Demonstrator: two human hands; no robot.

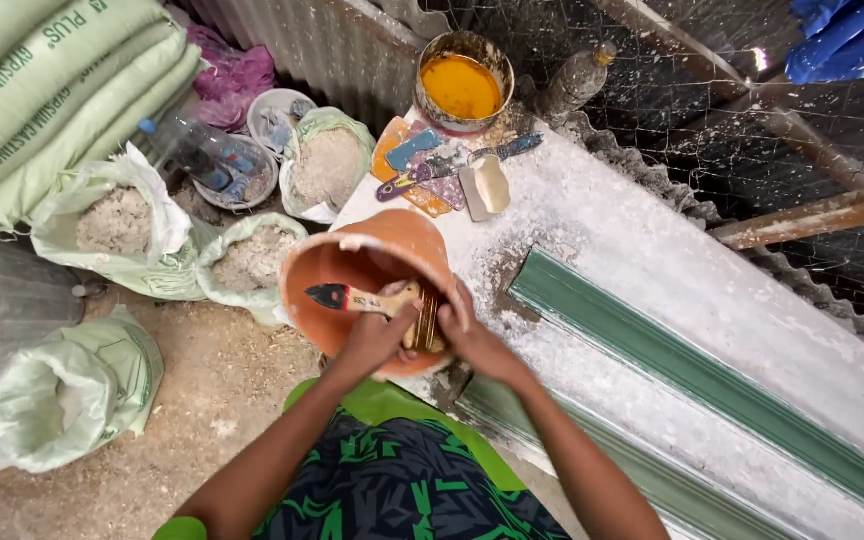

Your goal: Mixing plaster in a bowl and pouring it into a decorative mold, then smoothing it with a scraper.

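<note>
Orange bowl sits at the near left edge of the dusty table; left hand clamps a wooden-handled brush inside; right hand grips the rim, fingers curled; brush-wiping step, needing a steady bowl.

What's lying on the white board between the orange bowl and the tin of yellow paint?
Head view: scrapers and small tools lie between the orange bowl and the paint tin.

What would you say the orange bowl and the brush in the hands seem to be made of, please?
Orange bowl: apparently plastic, with a smooth, thin, slightly flexed rim dusted white. Paintbrush: seemingly pale wood with a black-and-red tip; its tan bristles could be natural or synthetic.
</note>
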